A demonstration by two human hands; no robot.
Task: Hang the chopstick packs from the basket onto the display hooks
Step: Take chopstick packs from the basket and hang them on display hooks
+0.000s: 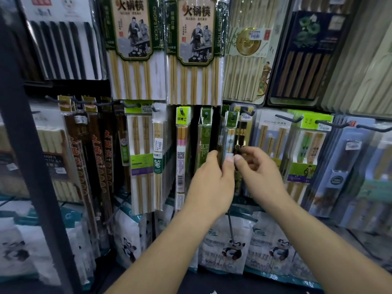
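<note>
left hand [210,181] grips green-topped chopstick pack [230,133], pale chopsticks inside, on hook [233,117] | right hand [258,175] curled at black-chopstick pack [243,132], grasp unclear

I face a display wall [194,132] that fills my view from edge to edge, dark at the back between the rows. A thick black upright post [27,145] slants down my left side. Dark metal hooks [289,118] jut towards me. Below stand white panda-print bags [220,236]. The light is dim, glinting off plastic.
</note>
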